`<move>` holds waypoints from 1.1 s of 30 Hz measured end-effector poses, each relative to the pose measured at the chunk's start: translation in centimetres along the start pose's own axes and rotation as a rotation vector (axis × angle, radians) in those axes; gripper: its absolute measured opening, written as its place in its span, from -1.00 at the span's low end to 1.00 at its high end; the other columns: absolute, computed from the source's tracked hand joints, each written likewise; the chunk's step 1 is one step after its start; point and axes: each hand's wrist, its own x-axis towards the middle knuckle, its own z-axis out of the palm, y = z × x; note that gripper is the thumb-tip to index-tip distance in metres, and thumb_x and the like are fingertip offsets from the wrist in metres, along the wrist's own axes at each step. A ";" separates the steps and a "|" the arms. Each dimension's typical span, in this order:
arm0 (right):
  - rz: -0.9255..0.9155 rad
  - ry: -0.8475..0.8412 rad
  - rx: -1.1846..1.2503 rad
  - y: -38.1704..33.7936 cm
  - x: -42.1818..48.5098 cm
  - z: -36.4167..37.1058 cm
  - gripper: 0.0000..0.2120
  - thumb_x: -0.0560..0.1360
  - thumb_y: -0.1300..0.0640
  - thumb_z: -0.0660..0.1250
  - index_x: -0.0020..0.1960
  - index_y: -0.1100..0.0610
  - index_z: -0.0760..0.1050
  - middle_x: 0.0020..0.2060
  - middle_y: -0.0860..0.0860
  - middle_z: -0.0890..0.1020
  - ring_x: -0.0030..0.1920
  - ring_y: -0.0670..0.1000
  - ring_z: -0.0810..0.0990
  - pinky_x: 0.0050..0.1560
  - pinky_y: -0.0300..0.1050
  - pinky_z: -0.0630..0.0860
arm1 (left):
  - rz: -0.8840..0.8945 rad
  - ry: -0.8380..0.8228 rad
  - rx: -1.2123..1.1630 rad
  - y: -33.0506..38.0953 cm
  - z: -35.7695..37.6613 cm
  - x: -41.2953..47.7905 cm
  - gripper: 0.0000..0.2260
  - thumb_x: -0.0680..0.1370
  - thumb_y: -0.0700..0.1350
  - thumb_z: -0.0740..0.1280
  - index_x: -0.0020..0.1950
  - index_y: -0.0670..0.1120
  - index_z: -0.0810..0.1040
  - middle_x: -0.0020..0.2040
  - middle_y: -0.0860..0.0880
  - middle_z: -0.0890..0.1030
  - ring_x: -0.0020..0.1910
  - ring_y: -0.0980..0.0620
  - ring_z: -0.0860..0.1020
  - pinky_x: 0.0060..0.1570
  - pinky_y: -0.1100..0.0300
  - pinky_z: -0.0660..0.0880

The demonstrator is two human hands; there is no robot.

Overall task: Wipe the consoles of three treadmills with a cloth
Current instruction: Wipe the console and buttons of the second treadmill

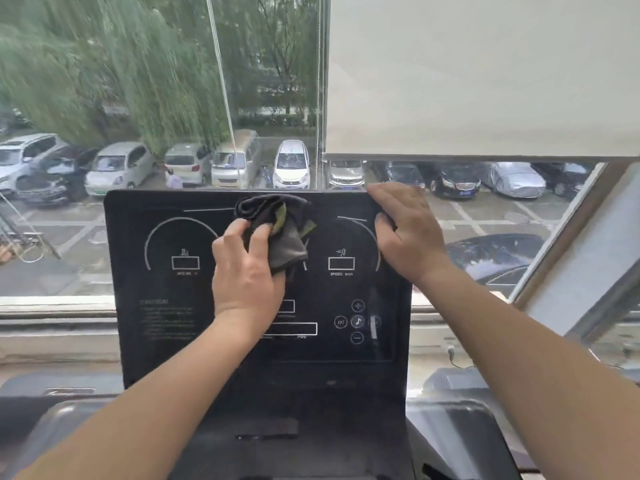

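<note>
A black treadmill console [166,327] with white dial outlines and button symbols fills the middle of the view. My left hand [244,271] is shut on a crumpled dark grey cloth [277,226] with yellow-green patches, pressed against the upper centre of the panel between the two dials. My right hand [407,233] grips the console's upper right corner, fingers over the top edge and thumb on the face near the speed dial. The cloth hides part of the panel's centre.
Directly behind the console is a large window [138,98] onto a car park and willow trees. A cream roller blind [485,74] covers the upper right pane, with its cord [221,81] hanging at centre. A windowsill [55,327] runs behind. Grey handrail housings [460,431] flank the console base.
</note>
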 end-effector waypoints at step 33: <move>0.426 -0.041 0.508 1.5 -1.7 -2.5 -0.66 0.71 0.02 0.18 0.45 -0.19 0.47 0.11 -0.36 0.55 0.00 -0.51 0.50 0.14 -0.50 0.39 | 0.987 -0.257 0.073 6.6 3.3 -0.8 -0.62 0.47 -0.08 0.27 0.28 0.01 0.60 0.36 -0.09 0.54 0.10 -0.20 0.53 -0.04 -0.09 0.52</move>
